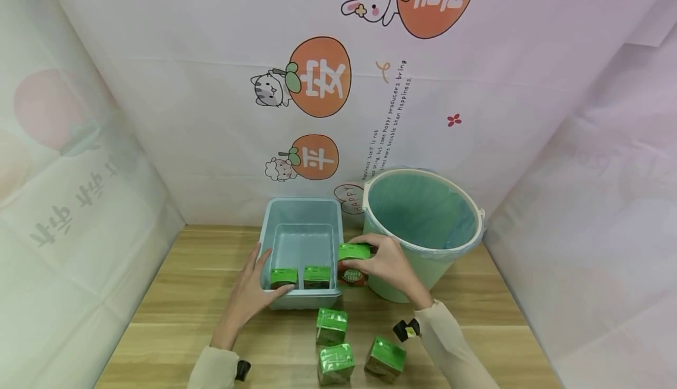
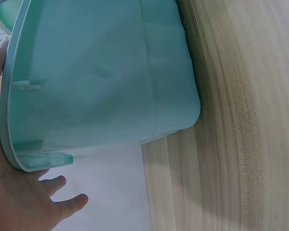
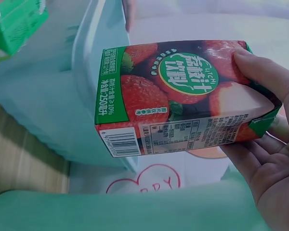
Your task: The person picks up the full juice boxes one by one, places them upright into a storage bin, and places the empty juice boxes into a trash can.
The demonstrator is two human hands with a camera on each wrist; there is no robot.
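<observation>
My right hand (image 1: pixel 386 260) pinches a litchi juice box (image 3: pixel 173 96) by one end, thumb on one face and fingers on the opposite side. The green-topped, red-sided carton is held between the light blue plastic basket (image 1: pixel 304 203) and the pail. Inside the basket's near end, two juice boxes stand side by side: a left one (image 1: pixel 284 276) and a right one (image 1: pixel 317 275). My left hand (image 1: pixel 248 292) rests on the basket's near-left corner, thumb over the front rim, fingers fairly straight and spread; the left wrist view shows the fingers (image 2: pixel 62 204) at the rim.
In front of the basket stand two juice boxes, one (image 1: pixel 331 325) behind another (image 1: pixel 336 364); a third juice box (image 1: pixel 386 358) stands further right. A pale green pail (image 1: pixel 418 265) with a bag liner is right of the basket. Printed cloth (image 1: pixel 222 113) hangs around the wooden table (image 1: pixel 174 307).
</observation>
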